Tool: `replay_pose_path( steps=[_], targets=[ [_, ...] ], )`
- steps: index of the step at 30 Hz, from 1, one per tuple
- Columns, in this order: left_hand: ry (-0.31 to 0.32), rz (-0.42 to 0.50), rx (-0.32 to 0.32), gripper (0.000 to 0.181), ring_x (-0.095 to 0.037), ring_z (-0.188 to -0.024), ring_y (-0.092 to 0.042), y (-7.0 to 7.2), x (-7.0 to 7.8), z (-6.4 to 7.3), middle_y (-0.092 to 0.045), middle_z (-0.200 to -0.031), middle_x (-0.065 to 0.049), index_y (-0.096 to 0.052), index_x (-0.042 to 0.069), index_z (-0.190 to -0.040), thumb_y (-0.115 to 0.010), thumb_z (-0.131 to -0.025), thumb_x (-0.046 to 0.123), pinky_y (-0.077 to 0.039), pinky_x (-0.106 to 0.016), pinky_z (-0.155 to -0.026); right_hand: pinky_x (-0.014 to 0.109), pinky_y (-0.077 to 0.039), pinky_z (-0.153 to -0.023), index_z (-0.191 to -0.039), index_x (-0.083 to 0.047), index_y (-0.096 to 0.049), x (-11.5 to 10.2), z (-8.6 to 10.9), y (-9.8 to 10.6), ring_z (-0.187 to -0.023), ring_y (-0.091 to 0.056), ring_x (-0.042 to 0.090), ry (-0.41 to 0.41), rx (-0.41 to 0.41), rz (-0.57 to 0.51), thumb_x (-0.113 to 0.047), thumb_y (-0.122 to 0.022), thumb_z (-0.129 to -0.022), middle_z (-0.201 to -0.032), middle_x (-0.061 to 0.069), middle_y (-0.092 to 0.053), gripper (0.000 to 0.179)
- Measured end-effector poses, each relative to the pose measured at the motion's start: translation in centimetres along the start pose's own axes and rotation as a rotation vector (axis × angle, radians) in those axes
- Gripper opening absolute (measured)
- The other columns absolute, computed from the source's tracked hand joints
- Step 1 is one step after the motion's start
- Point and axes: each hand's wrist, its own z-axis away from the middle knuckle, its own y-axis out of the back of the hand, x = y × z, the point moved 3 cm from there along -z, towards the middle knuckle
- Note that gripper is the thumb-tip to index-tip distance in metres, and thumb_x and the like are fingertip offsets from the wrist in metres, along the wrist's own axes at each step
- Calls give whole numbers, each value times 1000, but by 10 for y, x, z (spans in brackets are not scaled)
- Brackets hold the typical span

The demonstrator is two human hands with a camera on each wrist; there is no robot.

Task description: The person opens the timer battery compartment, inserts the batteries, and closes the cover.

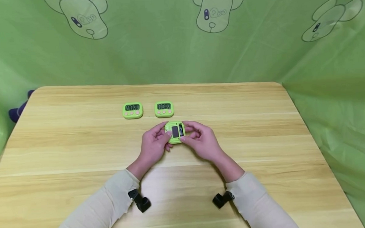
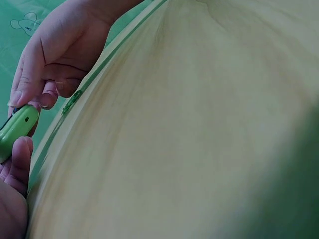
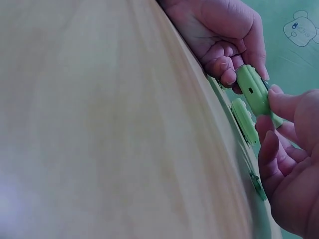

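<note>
A green digital timer (image 1: 175,132) is held above the table, back side up, with a dark rectangle on it and a dark narrow slot at its right end. My left hand (image 1: 151,145) grips its left side, thumb on the back face. The right hand (image 1: 204,143) pinches the right end beside the slot, thumb at the near corner. In the right wrist view the timer (image 3: 251,89) shows its side edge with a small dark hole. Only part of the timer (image 2: 20,124) appears in the left wrist view.
Two more green timers, a left one (image 1: 132,110) and a right one (image 1: 164,109), lie display up beyond the hands on the wooden table (image 1: 245,105). A small green item (image 3: 257,186) in the right wrist view is unclear. Green curtains (image 1: 168,54) stand behind.
</note>
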Motion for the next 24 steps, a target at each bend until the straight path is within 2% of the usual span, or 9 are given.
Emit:
replay_pose_path(
  steps=[3,8,15,21,24],
  targets=[
    [2,0,-6,41,-27,-56,-63,-1,0,0,-60,-80,-17,-56,-4,-137,-62,-96,-1,-58,-32,-47,21,-55,-60,-129,-4,-64,0,-1,0,-74,-62,23,-19,16,-8,-5,-81,-85,-103,10,-70,47],
    [-5,-4,-9,40,-26,-55,-62,0,0,0,-61,-80,-18,-55,-4,-137,-61,-97,-1,-58,-32,-46,22,-55,-59,-126,-3,-65,0,-3,-2,-74,-62,22,-41,38,-27,-2,-81,-83,-96,8,-70,46],
    [1,-7,0,41,-27,-55,-62,1,1,0,-58,-79,-17,-54,-5,-138,-60,-98,-1,-58,-32,-46,20,-55,-60,-123,0,-66,-3,-5,-6,-73,-61,21,-40,79,-76,1,-80,-83,-92,12,-69,43],
    [-9,-18,-15,42,-29,-56,-61,-2,3,2,-59,-79,-17,-53,-6,-139,-59,-97,-3,-57,-31,-45,17,-52,-55,-120,-1,-68,-1,-5,-6,-66,-58,15,-53,106,-100,2,-78,-84,-86,12,-68,37],
    [-22,-26,-11,43,-31,-57,-62,-1,2,3,-59,-79,-17,-52,-5,-139,-59,-98,-2,-57,-32,-46,15,-48,-51,-121,-3,-68,0,-5,-5,-63,-55,12,-55,93,-93,0,-78,-85,-87,11,-70,37]
  ],
)
